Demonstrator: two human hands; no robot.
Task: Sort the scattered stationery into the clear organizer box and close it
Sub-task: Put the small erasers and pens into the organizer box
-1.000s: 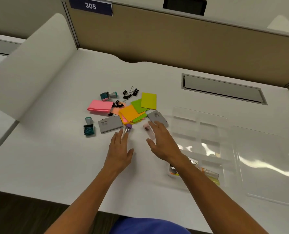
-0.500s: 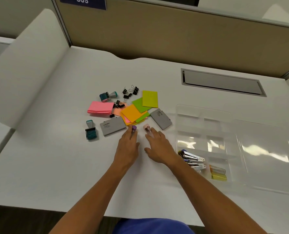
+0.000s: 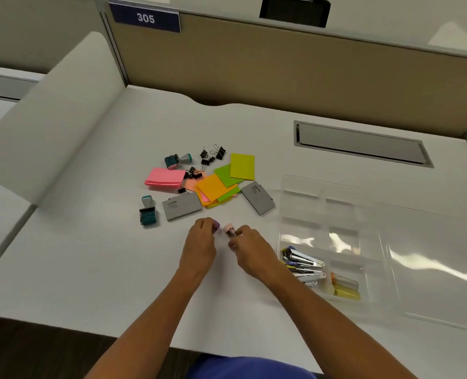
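The left hand (image 3: 199,246) has its grip closed on a small purple-capped item (image 3: 216,225), and the right hand (image 3: 250,251) pinches a pink-capped one (image 3: 229,229); too little of either shows to name them, perhaps small stamps or tubes. Both sit just off the counter (image 3: 90,263), caps nearly meeting between the grips. The step in hand looks like pick-up of two small pieces, and the next move would call for carrying them to the right of the right grip, into a free compartment of the box (image 3: 322,214). The box is clear, open, with its lid (image 3: 431,255) lying flat beyond it; staplers (image 3: 303,265) and a couple of yellow and orange pieces (image 3: 345,288) already fill its near compartments, the far ones look bare. Just ahead of the grips lie two grey pads (image 3: 182,206), sticky notes (image 3: 216,187) in orange, green, yellow, a pink stack (image 3: 164,177), black clips (image 3: 210,157) and two teal stampers (image 3: 148,214). Much sorting remains, by my judgement.
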